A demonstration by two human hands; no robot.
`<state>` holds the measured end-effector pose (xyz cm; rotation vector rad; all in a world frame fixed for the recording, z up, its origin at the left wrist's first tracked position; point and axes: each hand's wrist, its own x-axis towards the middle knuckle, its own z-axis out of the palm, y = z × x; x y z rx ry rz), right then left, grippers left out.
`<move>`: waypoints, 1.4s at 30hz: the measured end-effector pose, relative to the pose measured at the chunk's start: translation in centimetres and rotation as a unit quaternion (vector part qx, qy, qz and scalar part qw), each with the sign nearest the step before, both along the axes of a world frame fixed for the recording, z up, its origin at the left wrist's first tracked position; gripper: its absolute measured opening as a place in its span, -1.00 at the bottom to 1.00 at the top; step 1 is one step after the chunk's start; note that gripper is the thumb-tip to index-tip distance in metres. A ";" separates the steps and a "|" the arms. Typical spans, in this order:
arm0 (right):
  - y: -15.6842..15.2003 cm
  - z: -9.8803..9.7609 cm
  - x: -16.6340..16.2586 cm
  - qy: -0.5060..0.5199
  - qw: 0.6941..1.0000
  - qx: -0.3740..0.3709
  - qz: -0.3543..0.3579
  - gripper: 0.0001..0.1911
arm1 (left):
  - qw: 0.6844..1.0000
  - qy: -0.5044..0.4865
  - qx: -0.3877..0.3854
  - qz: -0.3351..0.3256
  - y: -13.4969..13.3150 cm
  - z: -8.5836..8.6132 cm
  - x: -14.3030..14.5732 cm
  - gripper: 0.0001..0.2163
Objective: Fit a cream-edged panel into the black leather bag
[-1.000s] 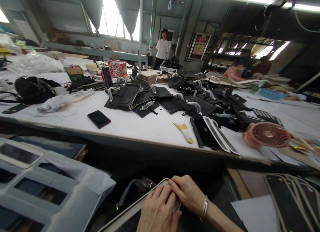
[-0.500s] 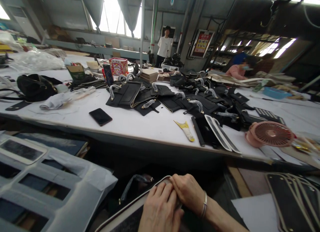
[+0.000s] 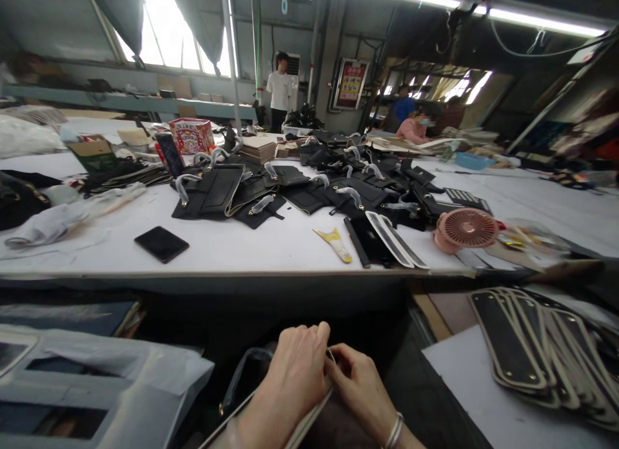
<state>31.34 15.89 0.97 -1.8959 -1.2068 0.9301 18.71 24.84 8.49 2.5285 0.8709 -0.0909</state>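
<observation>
Low in front of me, both hands close on the corner of a black bag piece with pale edges (image 3: 309, 422). My left hand (image 3: 300, 370) is bent over the edge, its fingertips hidden behind the knuckles. Thumb and fingers of my right hand (image 3: 358, 386) pinch the same edge from the other side, close against my left hand. A bag handle wrapped in clear plastic (image 3: 242, 373) rises just left of my hands. Most of the bag piece lies hidden under my left forearm and in shadow.
Across the white table (image 3: 251, 252) lie many black bag pieces (image 3: 213, 191), a phone (image 3: 161, 244), a yellow-and-white tube (image 3: 333, 244) and a pink fan (image 3: 465, 228). Pale-edged black panels (image 3: 512, 339) are stacked at right. Covered material (image 3: 159, 365) stands at left. Two people are farther back.
My left hand has gone from lying flat over the piece to bending at its edge. My right hand has turned and pinches the edge lower down. The view has swung right.
</observation>
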 end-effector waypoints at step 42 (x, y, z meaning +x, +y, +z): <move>0.7 -1.1 1.0 0.314 0.946 0.043 -0.068 -0.49 | 0.921 -0.175 -0.329 0.115 5.6 -7.0 -0.4 -0.78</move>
